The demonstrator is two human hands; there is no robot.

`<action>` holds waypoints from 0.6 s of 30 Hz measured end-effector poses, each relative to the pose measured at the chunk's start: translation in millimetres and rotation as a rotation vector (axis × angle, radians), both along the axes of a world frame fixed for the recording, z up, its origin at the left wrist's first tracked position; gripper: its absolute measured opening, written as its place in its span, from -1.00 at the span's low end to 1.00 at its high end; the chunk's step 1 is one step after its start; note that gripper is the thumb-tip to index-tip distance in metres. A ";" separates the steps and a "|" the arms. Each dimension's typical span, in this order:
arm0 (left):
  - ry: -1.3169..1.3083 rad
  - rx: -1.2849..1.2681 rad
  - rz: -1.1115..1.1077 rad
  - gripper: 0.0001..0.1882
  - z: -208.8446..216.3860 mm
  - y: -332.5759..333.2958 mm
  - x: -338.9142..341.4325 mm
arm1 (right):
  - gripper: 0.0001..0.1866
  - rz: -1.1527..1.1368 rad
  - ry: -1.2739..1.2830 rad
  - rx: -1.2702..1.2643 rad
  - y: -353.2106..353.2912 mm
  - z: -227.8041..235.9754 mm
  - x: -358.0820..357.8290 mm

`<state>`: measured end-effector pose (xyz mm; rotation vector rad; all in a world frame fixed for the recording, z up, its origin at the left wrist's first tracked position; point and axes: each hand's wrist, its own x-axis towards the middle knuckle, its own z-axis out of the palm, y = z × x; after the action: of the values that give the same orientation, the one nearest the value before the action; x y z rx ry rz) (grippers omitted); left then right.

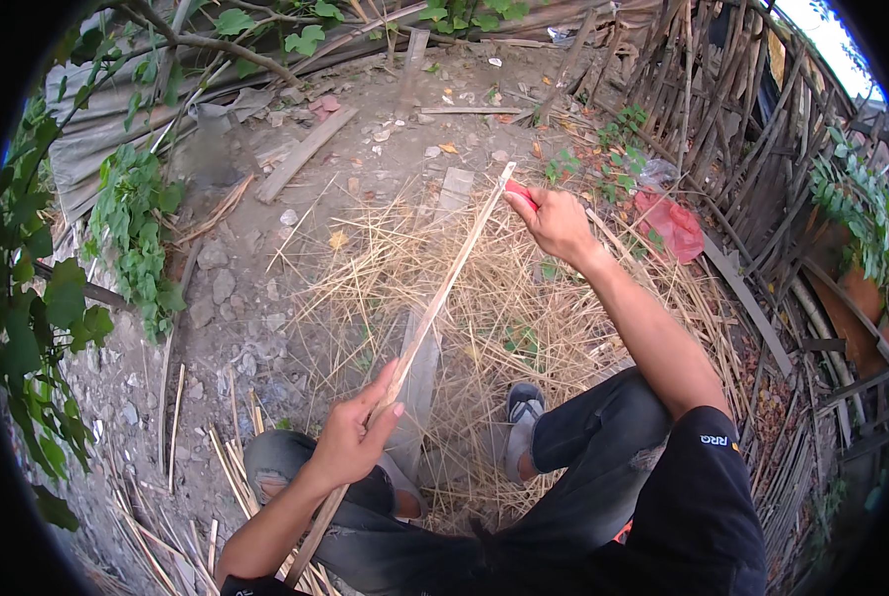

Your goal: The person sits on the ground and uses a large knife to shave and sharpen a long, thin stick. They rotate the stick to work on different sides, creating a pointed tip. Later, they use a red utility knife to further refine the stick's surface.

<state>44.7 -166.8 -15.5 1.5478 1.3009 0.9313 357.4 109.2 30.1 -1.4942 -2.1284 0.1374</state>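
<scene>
A long, pale bamboo strip slants from beside my left thigh up to the far middle. My left hand is closed round its lower part, the thumb lying along it. At the strip's far end, my right hand grips a red-handled knife held against the wood. Its blade hardly shows there. Beneath the strip lies a heap of thin straw-coloured shavings. More split strips rest beside my left knee.
A grey board lies between my feet, another plank farther left. A stick fence runs along the right, with a red plastic bag near it. Leafy vines and grey sheeting stand at the left. Stones dot the dirt.
</scene>
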 end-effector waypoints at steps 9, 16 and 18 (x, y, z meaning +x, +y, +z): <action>-0.210 -0.067 0.352 -0.42 46.5 -135.7 -103.9 | -0.12 -0.726 0.249 0.135 8.4 -26.4 253.3; 0.559 -0.134 0.723 -0.29 -99.0 -148.0 -217.0 | -0.25 -0.547 0.181 -0.247 -86.0 -116.9 239.9; 1.274 -0.013 0.693 -0.13 -193.9 -204.1 -259.0 | -0.33 -0.525 0.160 -0.335 -108.3 -139.2 253.4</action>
<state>-214.3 -371.0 -209.4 1.7232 2.8339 0.1806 610.7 0.9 -109.1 -2.1056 -1.5788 0.4201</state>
